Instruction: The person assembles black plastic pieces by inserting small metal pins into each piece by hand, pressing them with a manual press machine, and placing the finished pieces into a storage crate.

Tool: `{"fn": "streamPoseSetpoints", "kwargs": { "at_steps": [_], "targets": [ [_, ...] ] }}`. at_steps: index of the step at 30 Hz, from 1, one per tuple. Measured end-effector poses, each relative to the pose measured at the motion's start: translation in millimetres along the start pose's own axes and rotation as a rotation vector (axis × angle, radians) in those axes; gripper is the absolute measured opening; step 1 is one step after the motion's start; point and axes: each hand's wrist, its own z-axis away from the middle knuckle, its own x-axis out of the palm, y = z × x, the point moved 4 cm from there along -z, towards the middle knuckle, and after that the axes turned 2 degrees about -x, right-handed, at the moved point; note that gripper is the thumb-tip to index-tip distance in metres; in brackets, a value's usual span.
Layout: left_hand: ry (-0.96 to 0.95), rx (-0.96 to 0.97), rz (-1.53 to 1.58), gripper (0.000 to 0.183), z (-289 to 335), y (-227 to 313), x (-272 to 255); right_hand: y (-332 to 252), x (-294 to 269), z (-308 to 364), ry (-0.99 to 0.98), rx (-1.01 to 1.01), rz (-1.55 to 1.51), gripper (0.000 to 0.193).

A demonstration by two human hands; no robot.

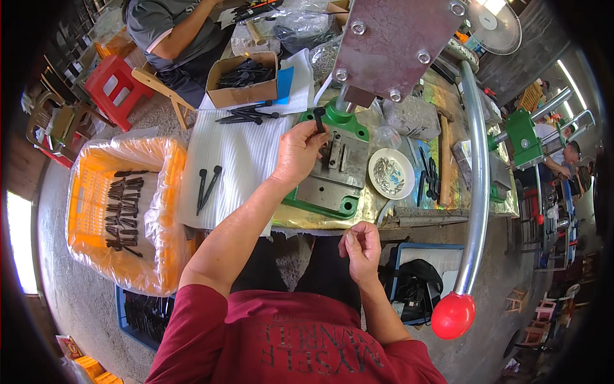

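My left hand (pixel 299 153) is closed on a slim black part with a rounded head (pixel 319 115), held over the steel fixture (pixel 336 160) on the green base of a hand press (pixel 348 120). My right hand (pixel 361 248) hovers in front of the table edge with its fingertips pinched together; whatever they hold, if anything, is too small to make out. Beside the fixture stands a white bowl (pixel 409 185) of small metal pieces. Two similar black parts (pixel 208 187) lie on the white foam sheet (pixel 240 150) left of my forearm.
A long lever with a red knob (pixel 453 315) reaches down at the right. An orange crate lined with plastic (pixel 173 211) holds rows of black parts at the left. A cardboard box (pixel 240 96) of black parts sits at the back; a person (pixel 179 38) is beyond it.
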Motion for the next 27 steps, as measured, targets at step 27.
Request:
{"fn": "streamPoseSetpoints", "kwargs": {
  "at_steps": [27],
  "targets": [
    [-0.077, 0.357, -0.298, 0.012, -1, 23, 7, -38, -20, -5, 0.118, -0.135, 0.018, 0.014]
  ]
}}
